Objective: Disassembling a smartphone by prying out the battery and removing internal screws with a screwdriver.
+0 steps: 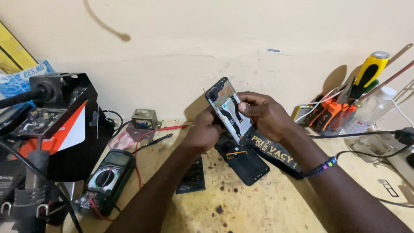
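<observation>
Head view: at the centre of the frame, both hands hold an opened phone (pixel 228 110) tilted above the table (pixel 276 203), its inner frame and a black flex strip facing the camera. The left hand (pixel 202 131) is closed around the phone's lower left edge. The right hand (pixel 265 114) grips the phone's right side, thumb pressed on the exposed interior; a beaded bracelet (pixel 321 167) sits on that wrist. Directly below the hands, a black back cover (pixel 243 159) lies flat on the table, with a long black printed box (pixel 274 153) just beside it to the right, partly under the right forearm. A flat black battery (pixel 192 177) lies near the left forearm. At lower left, a multimeter (pixel 108 179) rests on the table with red and black leads. A black and orange machine (pixel 64 125) occupies the left edge. At upper right, a holder carries a yellow-handled screwdriver (pixel 368 73) and orange tools (pixel 330 114).
</observation>
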